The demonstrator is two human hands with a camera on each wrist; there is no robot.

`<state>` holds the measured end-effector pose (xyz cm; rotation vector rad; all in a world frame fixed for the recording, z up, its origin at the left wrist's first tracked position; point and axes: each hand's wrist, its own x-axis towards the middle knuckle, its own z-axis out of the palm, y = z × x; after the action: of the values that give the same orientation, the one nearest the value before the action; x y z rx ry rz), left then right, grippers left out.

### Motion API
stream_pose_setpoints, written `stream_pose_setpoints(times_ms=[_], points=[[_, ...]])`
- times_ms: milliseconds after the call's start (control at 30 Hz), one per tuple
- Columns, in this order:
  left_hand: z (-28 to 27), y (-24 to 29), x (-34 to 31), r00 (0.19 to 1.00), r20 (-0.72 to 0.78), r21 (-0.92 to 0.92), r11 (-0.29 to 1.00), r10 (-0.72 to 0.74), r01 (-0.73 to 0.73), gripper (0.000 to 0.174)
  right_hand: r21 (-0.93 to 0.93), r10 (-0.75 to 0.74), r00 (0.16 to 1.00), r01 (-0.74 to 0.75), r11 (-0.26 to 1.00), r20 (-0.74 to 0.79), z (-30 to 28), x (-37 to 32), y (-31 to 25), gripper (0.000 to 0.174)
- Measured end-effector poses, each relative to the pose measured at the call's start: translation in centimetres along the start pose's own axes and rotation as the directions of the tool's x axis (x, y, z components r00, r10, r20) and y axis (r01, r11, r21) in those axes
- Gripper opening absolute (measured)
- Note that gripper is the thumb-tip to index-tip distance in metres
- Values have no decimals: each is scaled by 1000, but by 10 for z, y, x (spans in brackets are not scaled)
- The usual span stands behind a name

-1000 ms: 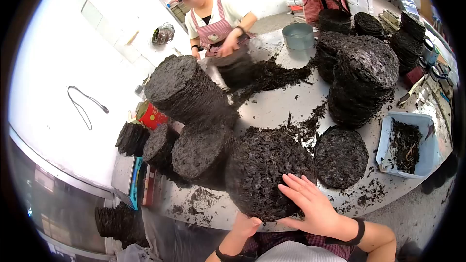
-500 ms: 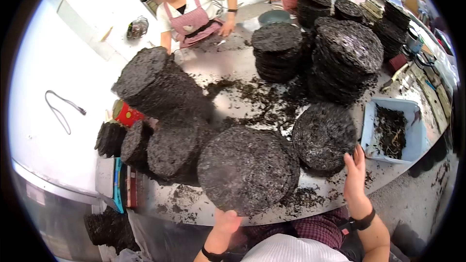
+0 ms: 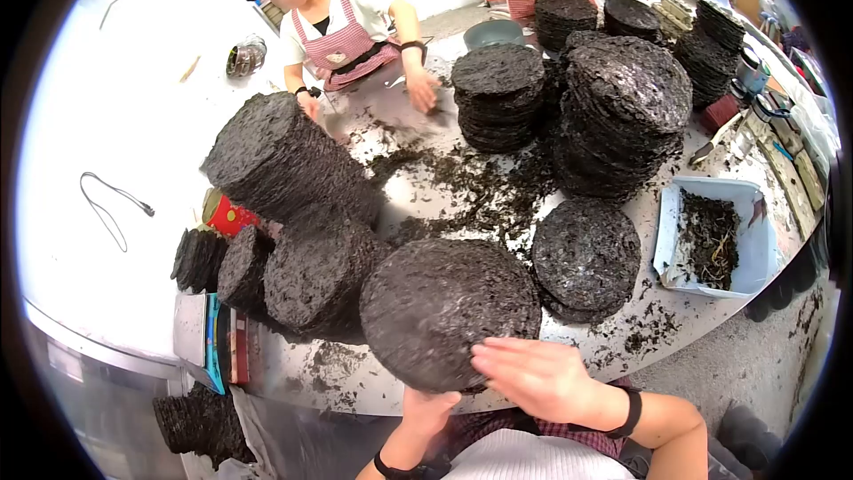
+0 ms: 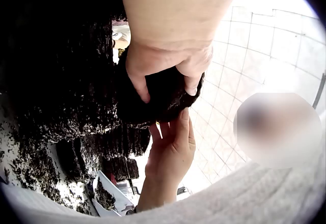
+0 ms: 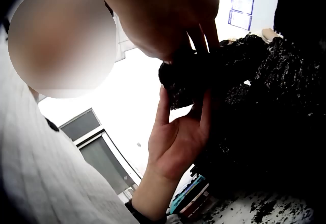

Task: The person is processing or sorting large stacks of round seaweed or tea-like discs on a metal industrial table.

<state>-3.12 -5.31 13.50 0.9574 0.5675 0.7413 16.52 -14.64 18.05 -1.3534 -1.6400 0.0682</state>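
A thick dark round disc (image 3: 435,302), rough-surfaced and possibly several layers, is tilted up at the table's near side in the head view. My left hand (image 3: 428,411) grips its lower edge, the thumb along the rim. My right hand (image 3: 542,380) lies with nearly straight fingers against its lower right face. In the left wrist view, the left hand (image 4: 168,35) spans the dark edge, with the right hand (image 4: 170,157) touching it below. The right wrist view shows the left hand (image 5: 178,142) holding the edge from beneath. A low pile of discs (image 3: 586,258) lies to the right.
Tall dark stacks stand at left (image 3: 293,160) and right (image 3: 622,116). A pale blue bin (image 3: 760,249) holds dark scraps at the right edge. Loose crumbs cover the middle of the table (image 3: 302,382). Two people in checked aprons (image 3: 346,44) are across it.
My right hand has come back leftward from beside the low pile onto the tilted disc. My left hand keeps its grip. The capped person's hand has moved over the table.
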Motion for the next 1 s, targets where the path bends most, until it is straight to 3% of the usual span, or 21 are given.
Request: stream_pose_setpoints(times_ms=[67,100,167,200,267,300,367,400,433,467,500,533,567,600,667,767,867,967,1000], points=[[-4,-1,2,999,15,-27,999,-31,31,71,171,231,963,-207,963,-137,-14,2,3,33],[-6,-2,0,999,14,-81,995,-51,52,79,218,347,903,-296,930,-255,-23,-2,5,26],[-9,0,-1,999,-1,-89,995,-53,53,78,406,569,612,-400,821,-549,-35,-17,24,16],[-11,1,-1,998,-4,-94,994,-56,55,77,537,646,445,-359,764,-620,-40,-27,35,16],[-13,1,-1,998,-3,-109,993,-55,54,76,782,789,247,-149,605,-563,-50,-44,55,17],[-13,1,-1,998,-2,-117,992,-58,57,76,831,836,155,-114,545,-526,-51,-58,64,18],[-14,3,-4,999,-26,-72,996,-46,44,71,874,896,112,-198,444,-429,-51,-79,80,27],[-16,3,-5,998,-29,-36,998,-47,46,70,874,911,-23,-293,387,-411,-47,-78,79,42],[-17,1,-5,999,-27,-3,999,-47,47,68,832,903,-68,-423,360,-425,-41,-83,79,55],[-13,3,-6,998,-47,-9,999,-46,46,67,693,855,53,-561,454,-517,-31,-82,71,54],[-11,2,-6,999,-24,5,999,-44,44,68,650,825,225,-524,551,-518,-23,-70,54,51],[-8,3,-6,999,-5,23,999,-41,41,68,422,724,501,-592,686,-475,-20,-72,47,47],[-6,4,-7,999,14,45,998,-32,31,68,144,567,730,-559,817,-382,-21,-59,33,49],[0,4,-6,999,32,-2,1000,-7,8,68,-100,361,897,-396,913,-256,-23,-46,19,50],[3,4,-3,998,65,40,999,-21,19,66,-23,240,971,-240,970,-12,-18,-27,-3,59],[3,6,-4,997,61,141,989,-42,33,69,-58,52,999,-52,997,-1,5,-17,-4,43],[-2,7,-3,992,117,126,991,-49,35,64,-80,15,999,-18,997,-40,7,-13,0,36],[1,8,-3,992,126,55,998,-11,4,67,137,266,958,-251,958,-108,-12,-9,1,31],[-3,5,-2,983,181,75,997,11,-25,70,200,351,908,-310,930,-228,-17,-12,6,30]])
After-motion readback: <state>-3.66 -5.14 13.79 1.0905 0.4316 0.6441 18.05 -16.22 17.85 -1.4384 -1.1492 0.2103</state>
